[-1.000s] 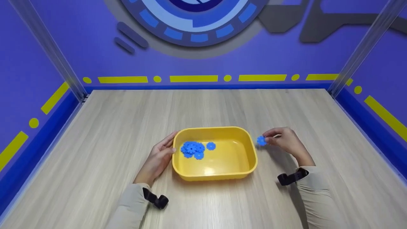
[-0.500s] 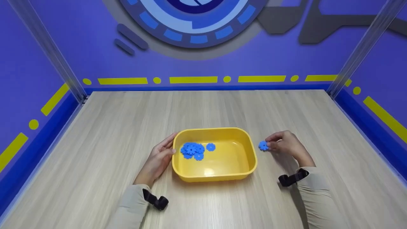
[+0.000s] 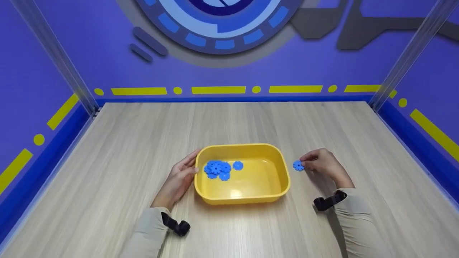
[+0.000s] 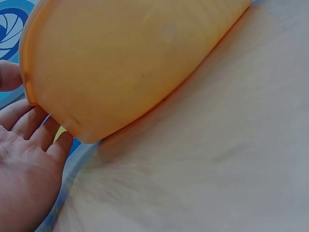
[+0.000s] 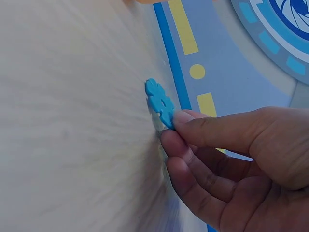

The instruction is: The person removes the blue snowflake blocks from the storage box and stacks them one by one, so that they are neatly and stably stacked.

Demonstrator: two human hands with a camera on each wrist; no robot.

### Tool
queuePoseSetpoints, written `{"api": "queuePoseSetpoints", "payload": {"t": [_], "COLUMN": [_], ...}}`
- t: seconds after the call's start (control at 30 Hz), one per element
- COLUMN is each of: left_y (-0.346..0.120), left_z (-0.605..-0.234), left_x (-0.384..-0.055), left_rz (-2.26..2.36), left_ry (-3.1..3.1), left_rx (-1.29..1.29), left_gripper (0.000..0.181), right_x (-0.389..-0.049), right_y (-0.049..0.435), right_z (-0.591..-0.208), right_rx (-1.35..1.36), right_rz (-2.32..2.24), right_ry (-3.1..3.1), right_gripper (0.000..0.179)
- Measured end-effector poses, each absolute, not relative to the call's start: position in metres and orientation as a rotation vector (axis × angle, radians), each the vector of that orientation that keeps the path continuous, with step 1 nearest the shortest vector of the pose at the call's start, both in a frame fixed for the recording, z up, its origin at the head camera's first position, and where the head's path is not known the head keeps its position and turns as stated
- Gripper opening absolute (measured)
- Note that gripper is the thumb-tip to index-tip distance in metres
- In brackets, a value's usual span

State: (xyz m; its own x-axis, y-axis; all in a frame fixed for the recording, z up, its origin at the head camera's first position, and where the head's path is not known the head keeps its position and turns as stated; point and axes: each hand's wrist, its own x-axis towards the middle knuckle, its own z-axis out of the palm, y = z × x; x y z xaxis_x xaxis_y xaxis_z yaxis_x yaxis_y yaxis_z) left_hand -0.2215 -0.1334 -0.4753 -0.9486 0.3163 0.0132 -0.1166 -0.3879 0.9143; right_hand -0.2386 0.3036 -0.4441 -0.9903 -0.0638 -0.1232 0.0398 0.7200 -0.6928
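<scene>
Gripping the yellow tub (image 3: 252,179) at its left end with your left hand (image 3: 179,179), you pinch one blue disc (image 3: 297,165) in your right hand (image 3: 325,166), close to the desk (image 3: 229,123), just right of the tub. The other visible discs (image 3: 216,167) lie inside; this one, apparently, remains unreleased.

Head view faces forward-down; nearer left wrist view shares its tub (image 4: 116,67), right its disc (image 5: 156,96).

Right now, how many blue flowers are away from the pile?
2: a lone flower in the yellow tub, right of the pile; another flower, in the right hand's grip.
</scene>
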Motion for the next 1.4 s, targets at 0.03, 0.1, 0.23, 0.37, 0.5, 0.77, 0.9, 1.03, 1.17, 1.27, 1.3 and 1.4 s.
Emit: {"api": "queuePoseSetpoints", "payload": {"t": [0.03,0.1,0.23,0.37,0.5,0.77,0.9,1.03,1.17,1.27,1.3,1.4], "left_y": [-0.134,-0.134,-0.134,-0.133,-0.132,-0.131,-0.133,-0.132,-0.132,-0.133,-0.133,-0.134], "left_z": [-0.475,-0.475,-0.476,-0.478,-0.479,-0.478,-0.477,-0.477,-0.478,-0.479,-0.478,-0.478], "left_x": [-0.222,-0.222,-0.222,-0.222,-0.222,-0.221,-0.221,-0.221,-0.221,-0.222,-0.222,-0.222], "left_rz": [2.403,2.400,2.408,2.417,2.415,2.421,2.422,2.428,2.428,2.416,2.414,2.408], "left_ry": [1.562,1.565,1.558,1.553,1.553,1.557,1.563,1.548,1.546,1.559,1.561,1.558], "left_rx": [0.274,0.286,0.297,0.312,0.323,0.317,0.318,0.320,0.317,0.327,0.329,0.333], "left_gripper": [0.067,0.067,0.067,0.067,0.068,0.068,0.068,0.068,0.067,0.067,0.068,0.068], "right_x": [-0.239,-0.239,-0.238,-0.238,-0.237,-0.238,-0.241,-0.242,-0.246,-0.249,-0.250,-0.252], "right_y": [0.304,0.304,0.304,0.304,0.304,0.304,0.299,0.293,0.287,0.281,0.279,0.273], "right_z": [-0.444,-0.443,-0.442,-0.442,-0.440,-0.429,-0.420,-0.411,-0.401,-0.394,-0.392,-0.385], "right_rx": [-0.024,-0.027,-0.042,-0.028,0.016,-0.035,-0.141,-0.202,-0.253,-0.295,-0.305,-0.328], "right_rz": [-1.124,-1.130,-1.147,-1.159,-1.123,-1.019,-1.034,-1.033,-1.025,-1.023,-1.022,-1.019], "right_ry": [2.785,2.782,2.776,2.765,2.780,2.871,2.896,2.891,2.882,2.881,2.882,2.879], "right_gripper": [0.021,0.021,0.021,0.022,0.024,0.025,0.026,0.028,0.029,0.028,0.028,0.026]}}
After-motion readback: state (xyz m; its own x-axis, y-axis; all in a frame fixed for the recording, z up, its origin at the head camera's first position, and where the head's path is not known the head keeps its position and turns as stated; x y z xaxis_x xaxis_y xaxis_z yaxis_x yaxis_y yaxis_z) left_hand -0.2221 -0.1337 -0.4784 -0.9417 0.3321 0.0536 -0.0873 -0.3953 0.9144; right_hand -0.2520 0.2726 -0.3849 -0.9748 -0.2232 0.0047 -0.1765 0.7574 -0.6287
